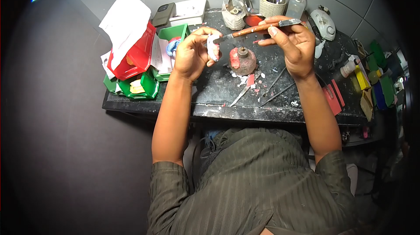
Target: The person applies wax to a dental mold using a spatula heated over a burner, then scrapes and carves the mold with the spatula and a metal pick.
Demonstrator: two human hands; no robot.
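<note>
On your far left sit the red bin (139, 55) and the green bins (144, 84), near the table (218, 104) edge. Next comes your left hand (191, 53), with its fingers closed around a small white and pink piece (213, 47), held up above the table. That piece looks small, hard and light, and I think it could chip or crack, so grip it by its sides and do not squeeze hard. Below and between your hands sits a little round burner (243, 60) with bits of pink and white scattered around it. A long thin tool (258, 28) runs across from left to right. Its pointed tip touches the white and pink piece, and its flat shiny end sticks out to the right past your fingers. It lies almost flat, tipped up a little on the right. It looks stiff and light. Your right hand (291, 42) is closed on it near the middle, which is a good place to hold. More thin tools (275, 88) lie on the table below that hand.
</note>
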